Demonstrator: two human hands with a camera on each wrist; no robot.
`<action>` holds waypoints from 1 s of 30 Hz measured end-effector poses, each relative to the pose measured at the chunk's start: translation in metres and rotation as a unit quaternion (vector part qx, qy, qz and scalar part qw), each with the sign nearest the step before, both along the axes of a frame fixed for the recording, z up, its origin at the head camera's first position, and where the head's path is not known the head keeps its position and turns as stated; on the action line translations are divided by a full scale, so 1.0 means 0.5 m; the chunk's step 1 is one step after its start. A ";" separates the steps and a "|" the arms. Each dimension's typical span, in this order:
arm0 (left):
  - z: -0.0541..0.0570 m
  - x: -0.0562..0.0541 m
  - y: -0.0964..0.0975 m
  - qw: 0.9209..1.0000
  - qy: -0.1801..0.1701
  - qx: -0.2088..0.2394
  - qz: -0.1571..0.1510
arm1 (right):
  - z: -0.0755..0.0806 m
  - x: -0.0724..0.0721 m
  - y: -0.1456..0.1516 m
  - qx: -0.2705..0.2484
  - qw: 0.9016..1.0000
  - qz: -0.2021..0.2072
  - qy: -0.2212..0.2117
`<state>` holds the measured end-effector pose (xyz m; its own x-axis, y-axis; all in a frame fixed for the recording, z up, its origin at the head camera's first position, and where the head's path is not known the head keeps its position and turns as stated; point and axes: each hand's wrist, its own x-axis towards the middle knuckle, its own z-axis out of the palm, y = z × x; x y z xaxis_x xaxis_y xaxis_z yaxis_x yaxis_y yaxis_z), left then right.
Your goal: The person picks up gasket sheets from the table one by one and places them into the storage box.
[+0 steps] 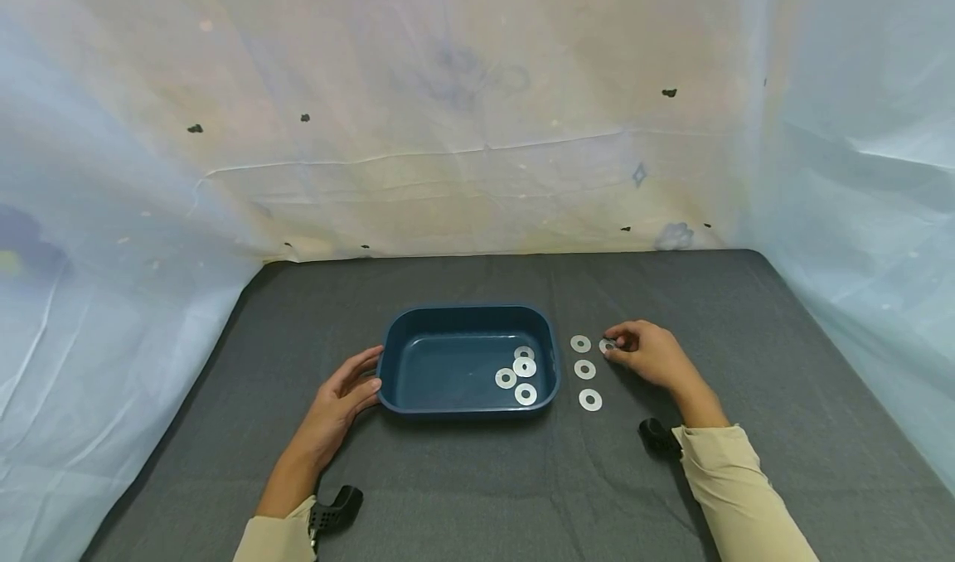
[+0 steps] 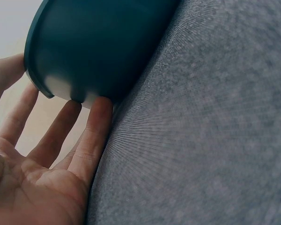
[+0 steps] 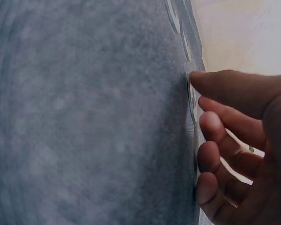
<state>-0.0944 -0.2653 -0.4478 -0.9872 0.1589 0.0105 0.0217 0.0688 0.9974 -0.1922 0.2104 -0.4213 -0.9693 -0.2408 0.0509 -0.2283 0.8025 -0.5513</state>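
Now left hand (image 1: 345,396) steadying tray (image 1: 468,409), right hand (image 1: 651,353) pinching washer (image 1: 608,346)

1. A table (image 1: 477,479) covered in dark grey cloth fills the near and middle ground.
2. Pale, wrinkled plastic sheeting (image 1: 462,114) hangs behind it, stained beige.
3. Bluish sheeting closes the left and right sides.
4. Light is soft and even.

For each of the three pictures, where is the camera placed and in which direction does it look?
Head: worn on the head, looking forward and down at the table; both hands and sleeves show, left hand, right hand.
Left wrist: on the left wrist, low, facing the blue tray; palm and fingers show.
Right wrist: on the right wrist, facing a washer; curled fingers show.
Shared: head and left wrist both see the tray.
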 end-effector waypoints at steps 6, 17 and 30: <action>0.002 -0.001 0.002 1.000 -0.007 0.001 0.004 | 0.001 -0.001 0.001 0.010 1.000 -0.011 -0.014; 0.001 -0.004 0.005 1.000 -0.011 0.005 0.007 | -0.001 -0.001 0.000 -0.010 1.000 -0.023 -0.016; 0.002 0.001 0.002 1.000 -0.008 0.003 0.008 | -0.003 0.005 0.002 -0.014 1.000 0.004 -0.018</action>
